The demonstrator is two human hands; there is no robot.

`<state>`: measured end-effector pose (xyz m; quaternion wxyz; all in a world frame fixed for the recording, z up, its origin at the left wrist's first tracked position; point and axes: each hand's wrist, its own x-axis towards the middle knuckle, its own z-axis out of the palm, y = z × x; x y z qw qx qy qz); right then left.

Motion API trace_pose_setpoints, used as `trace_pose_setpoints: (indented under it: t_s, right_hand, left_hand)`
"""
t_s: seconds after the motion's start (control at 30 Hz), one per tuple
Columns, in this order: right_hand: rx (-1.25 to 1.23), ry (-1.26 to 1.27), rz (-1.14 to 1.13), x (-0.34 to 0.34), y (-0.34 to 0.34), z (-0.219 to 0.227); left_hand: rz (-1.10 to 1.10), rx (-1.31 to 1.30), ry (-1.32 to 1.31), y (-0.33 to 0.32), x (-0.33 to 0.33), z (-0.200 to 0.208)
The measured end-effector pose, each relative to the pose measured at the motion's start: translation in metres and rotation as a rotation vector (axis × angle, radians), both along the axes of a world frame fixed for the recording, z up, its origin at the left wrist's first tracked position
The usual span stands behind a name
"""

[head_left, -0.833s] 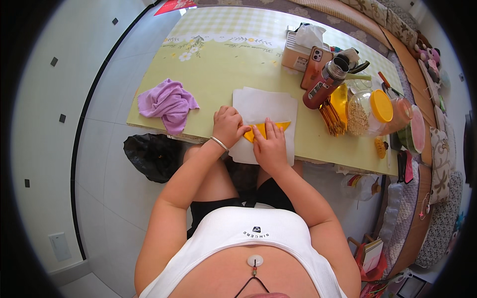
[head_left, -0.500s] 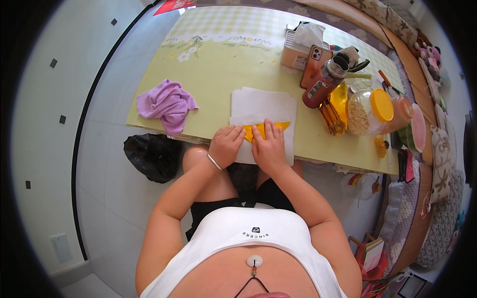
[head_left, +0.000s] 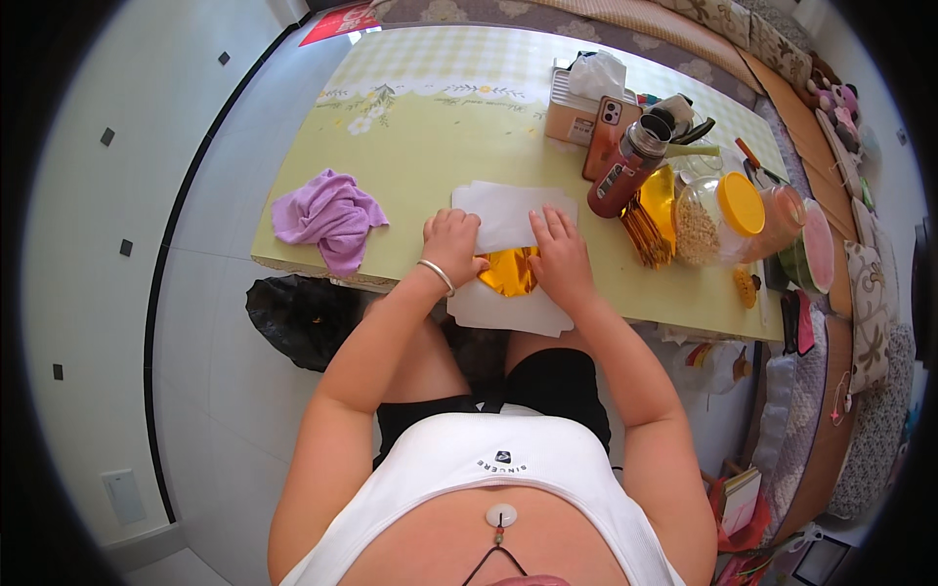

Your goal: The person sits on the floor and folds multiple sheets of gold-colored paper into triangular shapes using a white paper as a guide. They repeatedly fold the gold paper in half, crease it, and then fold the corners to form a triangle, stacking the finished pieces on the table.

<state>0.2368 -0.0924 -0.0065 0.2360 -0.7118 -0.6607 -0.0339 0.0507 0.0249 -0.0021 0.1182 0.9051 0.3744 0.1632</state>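
A piece of shiny gold foil paper [head_left: 508,272] lies on white paper sheets [head_left: 510,310] at the table's near edge. White paper [head_left: 507,210] covers its far part, so its lower portion shows with a rounded, folded outline. My left hand [head_left: 452,248] rests at the paper's left side, fingers bent over the white sheet and thumb reaching the gold foil's left corner. My right hand [head_left: 562,258] lies on the opposite side, fingers stretched forward over the white paper, thumb by the foil's right corner. Neither hand appears to grip anything.
A purple cloth [head_left: 330,220] lies on the table's left. To the right stand a red thermos [head_left: 625,174], a phone [head_left: 608,137], a tissue box [head_left: 571,119], a stack of gold foil sheets [head_left: 653,220] and a yellow-lidded jar [head_left: 718,220]. A black bag [head_left: 301,320] is below.
Both hands have moved forward and apart, from on top of the gold foil to its two sides. More of the foil's near part now shows, bulging rounder.
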Motion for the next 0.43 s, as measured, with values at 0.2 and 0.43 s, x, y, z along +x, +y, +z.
trace_pose_setpoints:
  t_s: [0.2,0.43]
  right_hand:
    - [-0.131,-0.047,0.264,0.014,0.020,0.017]
    - [0.027,-0.261,0.475,0.022,0.012,-0.012]
  left_hand:
    - [-0.156,-0.047,0.138,0.004,0.010,0.022]
    - [-0.271,0.031,-0.045,-0.032,0.007,-0.007]
